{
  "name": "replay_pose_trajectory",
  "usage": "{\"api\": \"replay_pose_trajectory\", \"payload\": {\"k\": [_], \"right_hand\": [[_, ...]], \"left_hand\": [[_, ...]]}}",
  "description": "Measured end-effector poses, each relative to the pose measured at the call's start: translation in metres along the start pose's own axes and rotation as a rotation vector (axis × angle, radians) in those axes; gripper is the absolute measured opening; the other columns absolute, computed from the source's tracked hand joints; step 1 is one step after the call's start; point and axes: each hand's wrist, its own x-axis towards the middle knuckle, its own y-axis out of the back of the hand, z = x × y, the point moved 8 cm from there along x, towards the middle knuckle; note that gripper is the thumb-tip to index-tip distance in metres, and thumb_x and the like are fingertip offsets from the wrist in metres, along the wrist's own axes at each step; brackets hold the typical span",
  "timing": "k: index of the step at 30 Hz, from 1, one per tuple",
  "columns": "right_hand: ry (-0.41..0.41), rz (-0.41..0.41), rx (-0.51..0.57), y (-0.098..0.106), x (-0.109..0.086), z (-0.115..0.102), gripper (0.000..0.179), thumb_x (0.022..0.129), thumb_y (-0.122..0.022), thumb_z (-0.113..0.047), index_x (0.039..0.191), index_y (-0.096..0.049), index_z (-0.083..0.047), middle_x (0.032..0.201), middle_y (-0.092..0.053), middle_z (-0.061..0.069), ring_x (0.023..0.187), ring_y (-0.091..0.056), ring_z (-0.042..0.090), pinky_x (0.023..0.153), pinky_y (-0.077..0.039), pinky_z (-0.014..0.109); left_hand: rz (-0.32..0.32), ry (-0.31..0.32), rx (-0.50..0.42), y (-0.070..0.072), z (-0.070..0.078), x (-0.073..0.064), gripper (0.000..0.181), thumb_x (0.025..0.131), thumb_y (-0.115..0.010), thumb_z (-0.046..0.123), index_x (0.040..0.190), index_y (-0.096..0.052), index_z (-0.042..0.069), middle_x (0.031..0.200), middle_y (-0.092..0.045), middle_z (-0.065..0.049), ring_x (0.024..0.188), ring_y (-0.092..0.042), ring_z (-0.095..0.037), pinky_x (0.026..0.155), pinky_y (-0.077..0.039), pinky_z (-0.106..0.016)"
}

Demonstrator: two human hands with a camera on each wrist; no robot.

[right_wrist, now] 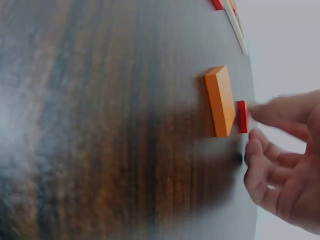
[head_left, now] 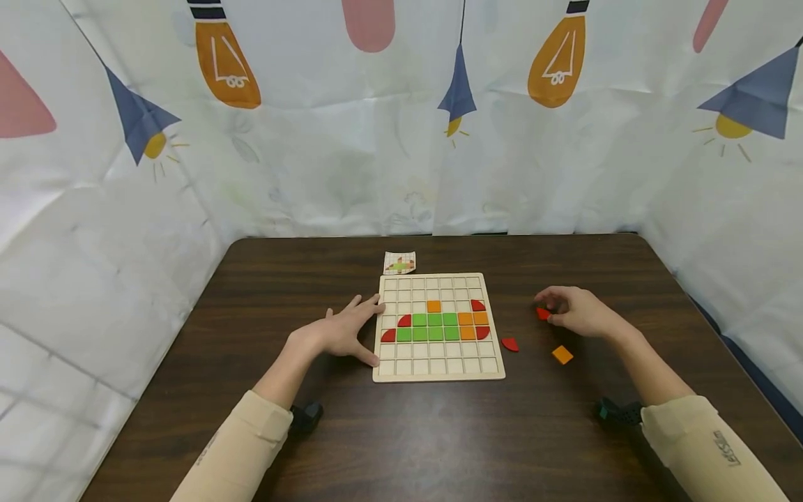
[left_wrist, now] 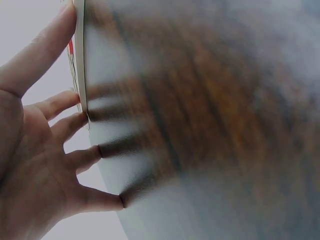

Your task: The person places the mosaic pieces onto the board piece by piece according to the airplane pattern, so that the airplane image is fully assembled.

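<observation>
A wooden grid board [head_left: 439, 373] lies in the middle of the dark table, seen in the head view. It carries a row of green squares [head_left: 435, 326], orange squares [head_left: 472, 325] and red quarter-round pieces at the ends. My left hand [head_left: 360, 328] lies flat with fingers spread, its fingertips [left_wrist: 82, 117] touching the board's left edge [left_wrist: 79, 60]. To the right of the board, my right hand [head_left: 551, 307] curls its fingers over a small red piece [head_left: 543, 314] on the table and pinches it. The red piece [right_wrist: 242, 116] sits just behind an orange square [right_wrist: 220, 100].
A loose red quarter-round piece [head_left: 511, 344] and the orange square [head_left: 562, 354] lie right of the board. A small pattern card [head_left: 399, 263] sits behind the board. Printed fabric walls enclose the table [head_left: 439, 446] on three sides.
</observation>
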Motion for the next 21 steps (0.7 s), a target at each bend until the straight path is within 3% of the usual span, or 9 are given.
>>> {"api": "replay_pose_trajectory", "payload": {"k": [3,6,16,21], "right_hand": [[-0.045,-0.004,-0.015,0.0006,-0.0003,0.0025,0.036,0.094,-0.077,-0.022,0.119,-0.064,0.0,0.094,-0.059,0.007,0.078,-0.053,0.021,0.068,-0.045,0.037],[-0.093,-0.024,-0.014,-0.0004,0.0,0.0049,0.039,0.093,-0.079,-0.03,0.112,-0.063,0.0,0.084,-0.057,0.004,0.072,-0.051,0.021,0.064,-0.044,0.036],[-0.06,-0.072,0.018,-0.0053,0.0038,0.0005,0.026,0.095,-0.076,-0.017,0.115,-0.066,-0.003,0.075,-0.062,0.003,0.065,-0.055,0.02,0.062,-0.046,0.036],[-0.043,-0.082,0.038,-0.0062,0.0032,0.0019,0.034,0.094,-0.076,-0.015,0.123,-0.066,-0.002,0.076,-0.061,0.002,0.063,-0.053,0.019,0.06,-0.044,0.035]], "left_hand": [[0.004,-0.004,0.003,0.0009,0.0011,-0.0001,0.108,0.08,-0.088,0.045,0.164,-0.028,0.013,0.172,-0.006,-0.01,0.156,0.002,-0.039,0.107,-0.003,-0.083],[0.003,-0.005,-0.001,0.0007,0.0015,0.0001,0.108,0.08,-0.089,0.045,0.164,-0.028,0.013,0.172,-0.006,-0.011,0.155,0.001,-0.04,0.106,-0.003,-0.083],[-0.005,0.007,-0.006,0.0003,-0.0002,-0.0004,0.109,0.08,-0.088,0.046,0.165,-0.026,0.014,0.172,-0.004,-0.008,0.156,0.003,-0.038,0.107,-0.002,-0.082],[-0.009,0.007,-0.007,0.0005,0.0016,-0.0002,0.11,0.08,-0.088,0.046,0.165,-0.026,0.014,0.172,-0.005,-0.009,0.156,0.003,-0.039,0.108,-0.003,-0.082]]}}
